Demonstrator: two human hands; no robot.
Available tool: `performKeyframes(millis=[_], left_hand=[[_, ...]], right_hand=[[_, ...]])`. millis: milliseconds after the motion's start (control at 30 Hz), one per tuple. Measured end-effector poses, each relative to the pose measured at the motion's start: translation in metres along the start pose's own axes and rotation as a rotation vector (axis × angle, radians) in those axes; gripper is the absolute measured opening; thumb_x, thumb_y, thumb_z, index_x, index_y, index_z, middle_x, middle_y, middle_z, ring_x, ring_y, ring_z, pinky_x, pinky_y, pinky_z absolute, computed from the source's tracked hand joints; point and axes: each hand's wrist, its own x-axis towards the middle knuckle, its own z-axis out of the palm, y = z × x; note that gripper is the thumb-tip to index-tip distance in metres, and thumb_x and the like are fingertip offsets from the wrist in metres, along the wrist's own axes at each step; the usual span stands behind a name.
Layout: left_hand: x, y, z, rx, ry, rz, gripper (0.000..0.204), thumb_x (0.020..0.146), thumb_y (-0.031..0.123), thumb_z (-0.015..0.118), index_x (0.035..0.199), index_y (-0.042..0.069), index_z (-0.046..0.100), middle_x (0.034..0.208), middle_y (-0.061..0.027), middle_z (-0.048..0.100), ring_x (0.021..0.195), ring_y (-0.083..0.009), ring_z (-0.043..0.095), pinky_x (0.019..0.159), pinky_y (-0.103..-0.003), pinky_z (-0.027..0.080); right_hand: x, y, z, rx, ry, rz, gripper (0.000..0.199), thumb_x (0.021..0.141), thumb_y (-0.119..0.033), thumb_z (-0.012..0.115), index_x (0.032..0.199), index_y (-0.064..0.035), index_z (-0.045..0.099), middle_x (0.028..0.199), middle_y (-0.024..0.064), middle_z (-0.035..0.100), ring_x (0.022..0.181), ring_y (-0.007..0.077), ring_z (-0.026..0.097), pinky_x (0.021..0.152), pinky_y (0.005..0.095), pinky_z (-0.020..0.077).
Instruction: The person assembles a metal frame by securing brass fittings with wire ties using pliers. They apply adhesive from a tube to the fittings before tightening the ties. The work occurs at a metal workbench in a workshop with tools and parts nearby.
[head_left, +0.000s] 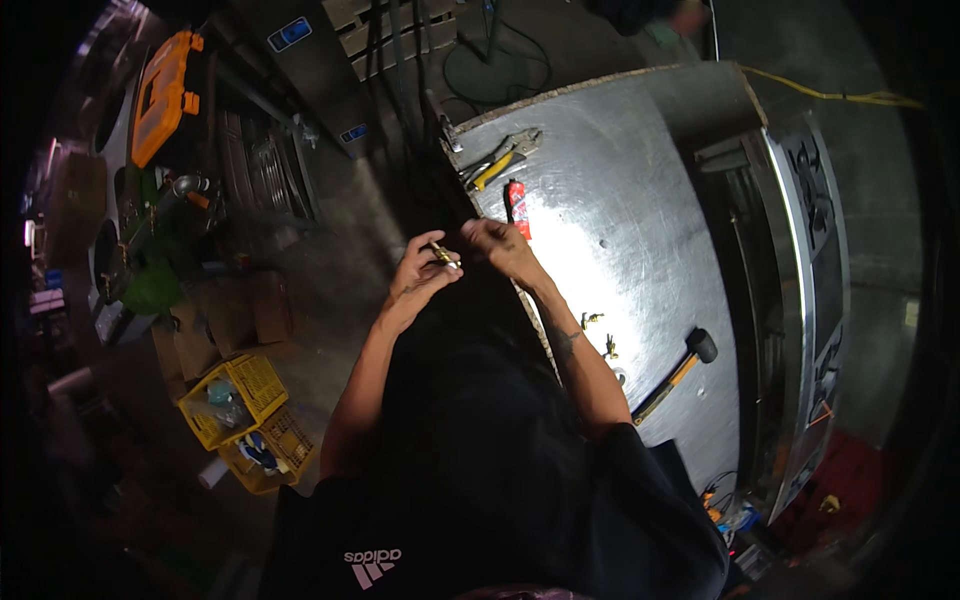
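My left hand [418, 280] is closed on a small brass fitting [443, 254], pinched between thumb and fingers in front of my body. Close by on the right, at the edge of the metal-topped table [640, 240], is my right hand [508, 252]. It is a little blurred, its fingers curled together; whatever they may hold is hidden. Just beyond it on the tabletop lies a red tube-like packet [518, 205]. Farther off are locking pliers [522, 142] and a yellow-handled tool [493, 172]. Small brass fittings [610, 347] lie beside my right forearm.
A black-headed mallet [690, 362] lies on the table's right part. A dark metal frame [790, 250] stands past its right edge. On the floor at left are yellow plastic crates [258, 385] and cardboard boxes [195, 335]. An orange case [165, 100] sits at far left.
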Motion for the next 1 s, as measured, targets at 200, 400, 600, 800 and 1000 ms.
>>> performKeyframes(millis=[200,400,600,800,1000], left_hand=[[-0.008,0.046,-0.057,-0.234,-0.037,0.071,0.063,0.107,0.009,0.055,0.164,0.004,0.028,0.126,-0.0141,0.063,0.105,-0.0199,0.065,0.096,-0.035,0.054],[-0.014,0.069,-0.089,-0.239,-0.002,0.008,0.043,0.113,0.017,0.05,0.153,0.004,0.044,0.119,-0.0089,0.064,0.098,-0.0174,0.064,0.089,-0.033,0.056],[-0.023,0.081,-0.104,-0.4,0.209,0.099,0.024,0.112,0.021,0.054,0.125,0.002,0.059,0.117,-0.0099,0.065,0.112,-0.0276,0.069,0.104,-0.045,0.057],[-0.019,0.069,-0.11,-0.511,0.452,0.131,0.02,0.107,0.02,0.064,0.118,0.003,0.064,0.105,-0.0063,0.07,0.108,-0.0238,0.07,0.102,-0.04,0.056],[-0.028,0.083,-0.103,-0.457,0.545,0.189,0.019,0.099,0.016,0.076,0.112,0.005,0.067,0.105,-0.0046,0.073,0.098,-0.0128,0.069,0.089,-0.028,0.055]], right_hand=[[0.069,0.07,-0.026,-1.113,0.686,0.044,0.046,0.096,-0.039,0.067,0.117,0.001,0.057,0.11,0.0273,0.061,0.103,0.0463,0.062,0.084,0.0581,0.0522],[0.09,0.124,-0.041,-1.136,0.681,-0.133,0.02,0.098,-0.01,0.051,0.111,0.0055,0.053,0.106,0.0323,0.057,0.1,0.0504,0.06,0.089,0.057,0.051],[0.052,0.049,0.018,-0.58,0.54,-0.215,0.023,0.106,-0.018,0.055,0.109,0.0042,0.053,0.089,0.0157,0.062,0.079,0.0247,0.062,0.069,0.0418,0.0511],[0.007,-0.064,0.109,0.141,0.119,0.131,0.028,0.111,-0.03,0.056,0.123,-0.0054,0.059,0.099,0.0032,0.067,0.08,0.011,0.063,0.071,0.0275,0.0534],[-0.015,-0.105,0.136,0.084,-0.076,-0.023,0.032,0.111,-0.036,0.054,0.115,-0.0046,0.052,0.094,0.0044,0.065,0.08,0.0106,0.062,0.075,0.0282,0.0533]])
